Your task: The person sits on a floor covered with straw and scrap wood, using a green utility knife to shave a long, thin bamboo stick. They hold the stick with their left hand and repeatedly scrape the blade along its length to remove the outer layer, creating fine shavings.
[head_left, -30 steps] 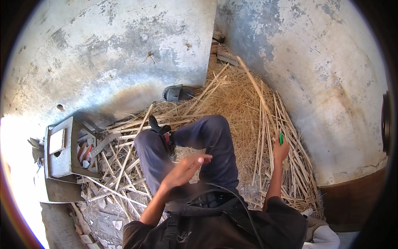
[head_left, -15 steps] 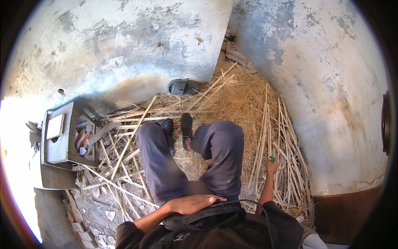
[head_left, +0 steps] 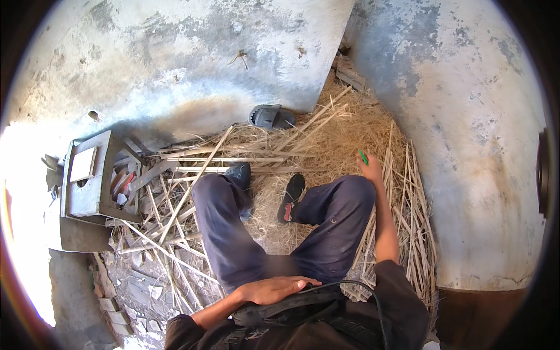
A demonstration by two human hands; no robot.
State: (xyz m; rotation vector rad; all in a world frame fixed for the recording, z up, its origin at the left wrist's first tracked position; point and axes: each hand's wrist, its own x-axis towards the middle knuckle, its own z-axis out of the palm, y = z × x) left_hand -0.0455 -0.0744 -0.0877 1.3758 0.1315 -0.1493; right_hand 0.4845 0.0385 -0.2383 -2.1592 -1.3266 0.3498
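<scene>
My right hand (head_left: 371, 169) reaches forward past my right knee, its fingers closed around a slim green object (head_left: 363, 157). Only a short end of that object shows, so its kind is unclear. Under and beyond this hand spreads a heap of fine straw-coloured shavings (head_left: 350, 131). Flat across my lap rests my left hand (head_left: 274, 290), fingers stretched out, on a black waist bag (head_left: 291, 304). Nothing is in it.
Long split strips (head_left: 411, 227) lie along the right wall, and more strips (head_left: 169, 227) cross at the left. A wooden box (head_left: 87, 181) with odds and ends stands left. Near the far wall is a grey slipper (head_left: 271, 116). A black cable (head_left: 373, 297) loops by my waist.
My right hand has moved forward with the green object, from beside the strips at the right to beyond my knee. My right knee has shifted outward. The left hand stays on the bag.
</scene>
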